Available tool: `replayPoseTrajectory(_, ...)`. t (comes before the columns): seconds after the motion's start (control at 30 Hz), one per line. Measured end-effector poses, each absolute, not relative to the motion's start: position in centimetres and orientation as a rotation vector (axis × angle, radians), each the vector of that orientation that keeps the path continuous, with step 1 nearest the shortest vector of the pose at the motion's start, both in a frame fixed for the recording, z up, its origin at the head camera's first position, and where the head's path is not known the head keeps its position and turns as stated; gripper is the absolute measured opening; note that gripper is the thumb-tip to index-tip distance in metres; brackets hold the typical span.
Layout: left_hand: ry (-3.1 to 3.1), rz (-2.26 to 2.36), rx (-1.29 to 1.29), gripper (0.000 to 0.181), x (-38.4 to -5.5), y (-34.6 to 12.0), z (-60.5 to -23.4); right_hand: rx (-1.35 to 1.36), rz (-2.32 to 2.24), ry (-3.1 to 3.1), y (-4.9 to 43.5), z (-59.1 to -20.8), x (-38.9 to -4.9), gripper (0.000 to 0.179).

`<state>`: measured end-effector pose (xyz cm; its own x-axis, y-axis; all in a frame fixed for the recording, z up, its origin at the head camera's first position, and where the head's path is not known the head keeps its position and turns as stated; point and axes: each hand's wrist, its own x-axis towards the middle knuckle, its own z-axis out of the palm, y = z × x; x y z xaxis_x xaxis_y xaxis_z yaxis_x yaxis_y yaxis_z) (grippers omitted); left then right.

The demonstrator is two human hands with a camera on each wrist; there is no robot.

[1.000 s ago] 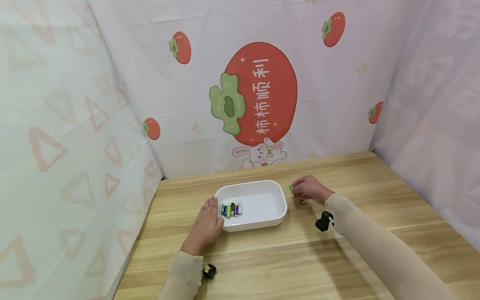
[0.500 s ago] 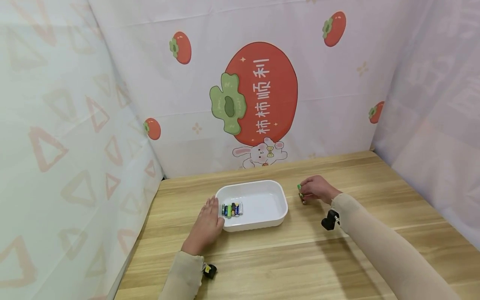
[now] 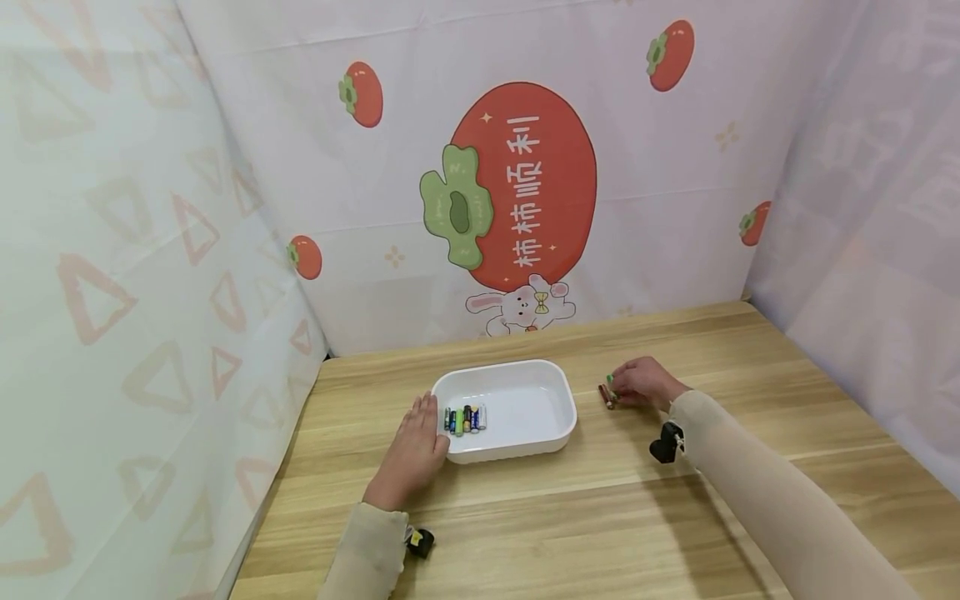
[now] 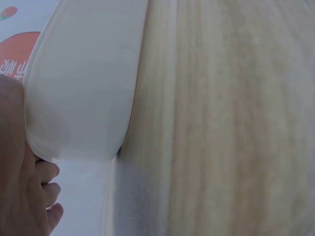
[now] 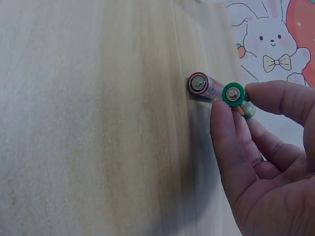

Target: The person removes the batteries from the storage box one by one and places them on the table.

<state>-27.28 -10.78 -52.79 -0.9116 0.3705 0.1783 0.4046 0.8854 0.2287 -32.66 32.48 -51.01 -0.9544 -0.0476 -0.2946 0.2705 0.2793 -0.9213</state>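
My left hand (image 3: 411, 446) rests with extended fingers along the left end of a white dish (image 3: 525, 451). In the left wrist view, that hand (image 4: 19, 182) lies against the dish's outer wall (image 4: 83, 93). Several batteries (image 3: 459, 422) lie side by side inside the dish at its left end. Right of the dish, my right hand (image 3: 643, 382) pinches a green-ended battery (image 5: 233, 93) between thumb and fingertips, low over the table. A red-brown battery (image 3: 606, 397) lies on the tabletop right beside it; in the right wrist view its end (image 5: 199, 83) faces the camera.
The wooden table (image 3: 540, 533) meets a white cloth backdrop (image 3: 660, 167) printed with persimmons and a rabbit. Cloth also hangs along the left (image 3: 150, 333) and right (image 3: 862, 250) sides.
My right hand has shifted right, away from the dish, with the green-ended battery. The red-brown battery, mostly covered before, now shows along its length. My left hand has kept its place.
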Motion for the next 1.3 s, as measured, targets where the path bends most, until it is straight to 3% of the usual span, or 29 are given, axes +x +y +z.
replayPoseTrajectory(0.53, -2.924, -0.427, -0.584, 0.066, -27.2, -10.8, -52.8, 0.196, -1.715, 2.299, 33.0, -51.8, -32.4, 0.046)
replayPoseTrajectory(1.3, -2.91, -0.427, -0.597, 0.065, -27.2, -10.8, -52.8, 0.209, -1.544, 2.439, 32.0, -51.8, -32.6, 0.034)
